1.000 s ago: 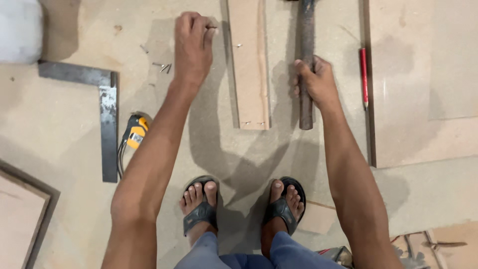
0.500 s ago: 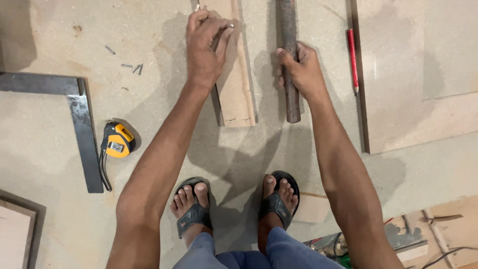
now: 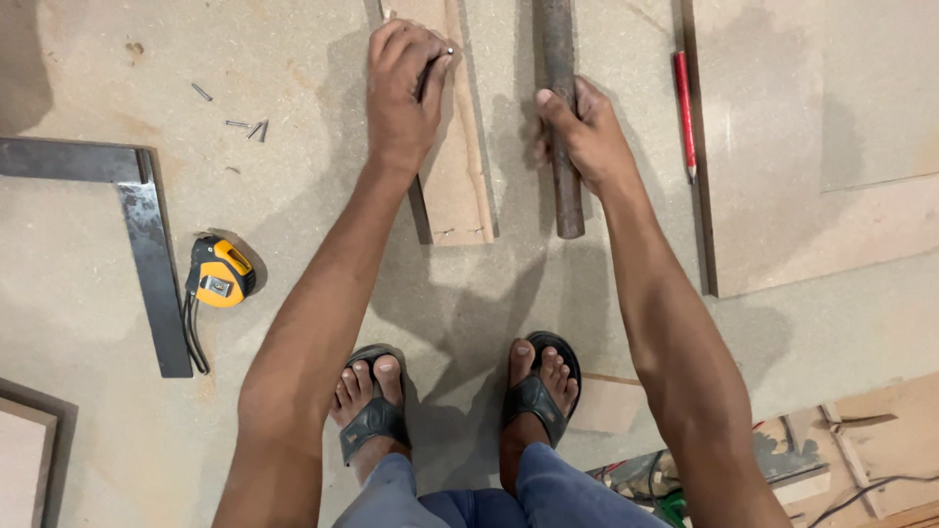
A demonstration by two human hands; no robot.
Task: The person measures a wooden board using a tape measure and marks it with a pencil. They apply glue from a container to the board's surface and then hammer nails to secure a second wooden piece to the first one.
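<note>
**Hands set on strip and handle**

Sandalled feet (image 3: pixel 450 411) planted close below. Right hand (image 3: pixel 585 137) closed round dark handle (image 3: pixel 559 117), ready to lift. Left hand (image 3: pixel 403 93) pinching small nail (image 3: pixel 449 51) upright on wooden strip (image 3: pixel 458 166). Spare nails (image 3: pixel 245 125) lying leftward.

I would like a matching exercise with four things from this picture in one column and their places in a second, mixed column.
Things:
1. tape measure
2. red pencil
3. dark handle
4. loose nails

Places:
A. gripped in the right hand
B. beside the steel square
C. on the board left of the left hand
D. along the raised panel's left edge

Pairs: 1-B, 2-D, 3-A, 4-C
</note>
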